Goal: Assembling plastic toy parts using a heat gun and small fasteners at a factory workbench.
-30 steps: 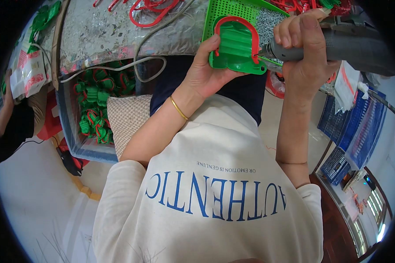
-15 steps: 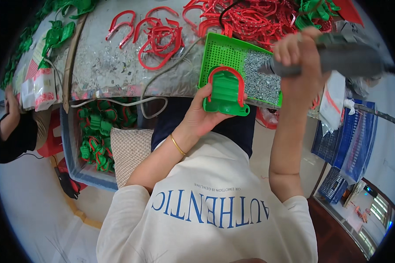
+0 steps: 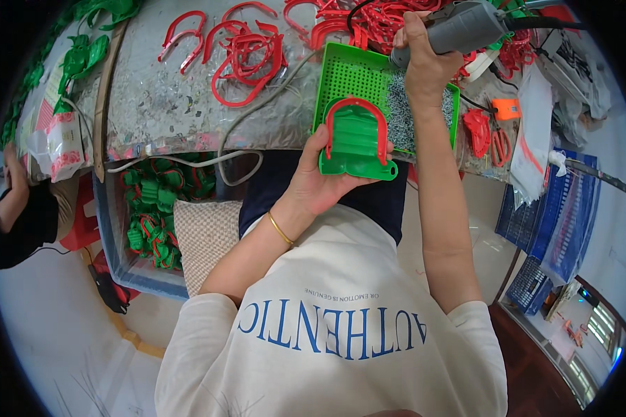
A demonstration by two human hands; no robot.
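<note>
My left hand (image 3: 308,182) is closed on the lower left side of a green plastic piece (image 3: 355,151), thumb at its left edge. A red U-shaped strip (image 3: 357,103) lines the upper edge of this piece. Above it, my right hand (image 3: 426,69) grips a grey electric screwdriver (image 3: 466,28), whose nose angles down to the left over a green tray (image 3: 318,90). Small silvery screws (image 3: 399,117) fill the tray's right part; the left part has a perforated base. The driver's bit cannot be made out.
Red U-shaped strips (image 3: 247,62) lie left of the tray, with a larger heap behind. A grey cable (image 3: 222,149) loops over the table edge. Scissors (image 3: 500,147) and an orange object (image 3: 506,109) lie right. A bin (image 3: 111,236) of green-and-red pieces stands left, near another person's hand (image 3: 15,170).
My right hand has moved up and left with the screwdriver, which is now tilted over the tray. My left hand and the green piece have barely shifted. The scissors have come into sight.
</note>
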